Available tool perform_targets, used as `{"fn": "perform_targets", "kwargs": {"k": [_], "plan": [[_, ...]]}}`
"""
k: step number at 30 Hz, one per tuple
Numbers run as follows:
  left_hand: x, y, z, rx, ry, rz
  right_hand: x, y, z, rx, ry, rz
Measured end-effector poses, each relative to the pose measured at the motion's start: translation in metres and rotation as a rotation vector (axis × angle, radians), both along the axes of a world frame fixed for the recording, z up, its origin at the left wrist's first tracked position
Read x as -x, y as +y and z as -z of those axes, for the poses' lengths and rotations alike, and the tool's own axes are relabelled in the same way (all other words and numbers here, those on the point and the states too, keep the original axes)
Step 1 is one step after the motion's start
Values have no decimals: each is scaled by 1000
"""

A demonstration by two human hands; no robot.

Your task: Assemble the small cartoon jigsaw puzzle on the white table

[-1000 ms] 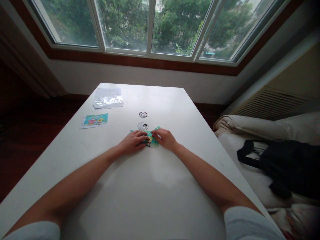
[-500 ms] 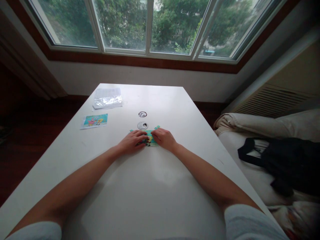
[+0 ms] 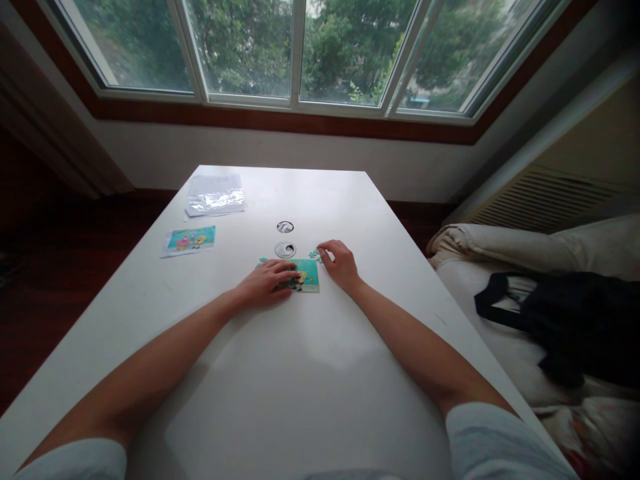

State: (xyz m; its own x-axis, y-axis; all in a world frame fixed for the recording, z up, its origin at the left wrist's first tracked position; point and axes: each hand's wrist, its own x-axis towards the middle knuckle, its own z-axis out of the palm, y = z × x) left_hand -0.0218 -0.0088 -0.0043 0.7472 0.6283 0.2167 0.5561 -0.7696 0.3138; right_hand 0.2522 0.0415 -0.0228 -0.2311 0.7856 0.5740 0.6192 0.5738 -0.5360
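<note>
A small teal cartoon jigsaw puzzle point(image 3: 306, 277) lies on the white table point(image 3: 300, 373). My left hand point(image 3: 265, 283) rests flat on the puzzle's left part, fingers stretched out over it. My right hand point(image 3: 341, 263) sits just right of the puzzle, its fingertips pinched at a loose teal puzzle piece point(image 3: 315, 254) lying beyond the puzzle's top right corner. Whether the piece is off the table I cannot tell.
A reference picture card point(image 3: 189, 240) and a clear plastic bag point(image 3: 215, 197) lie at the far left of the table. Two round cable holes point(image 3: 285, 238) sit behind the puzzle. A black bag point(image 3: 565, 327) lies on a light sofa to the right. Windows stand ahead.
My right hand has left the puzzle's right part and moved up and right to the loose piece. The puzzle's right half now shows. My left hand stays put.
</note>
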Motion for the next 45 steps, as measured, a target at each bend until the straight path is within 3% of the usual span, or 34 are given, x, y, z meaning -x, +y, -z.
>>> {"fn": "perform_targets", "kwargs": {"k": [3,9,18,23,34,37,45], "plan": [[-2,-1,2,-4,50,41,-3,13,6,63,-52,89],[-7,-6,4,13,148,79,-3,22,14,128,-230,70],[-17,-3,6,4,221,83,-4,35,3,194,-407,71],[-23,0,8,-1,224,69,-1,38,4,161,-343,103],[-24,-3,6,4,155,58,-7,32,10,115,-273,16],[-17,1,6,-30,75,-31,-8,31,11,117,-271,12],[38,34,7,-91,-100,-485,-8,27,9,119,-260,4]]}}
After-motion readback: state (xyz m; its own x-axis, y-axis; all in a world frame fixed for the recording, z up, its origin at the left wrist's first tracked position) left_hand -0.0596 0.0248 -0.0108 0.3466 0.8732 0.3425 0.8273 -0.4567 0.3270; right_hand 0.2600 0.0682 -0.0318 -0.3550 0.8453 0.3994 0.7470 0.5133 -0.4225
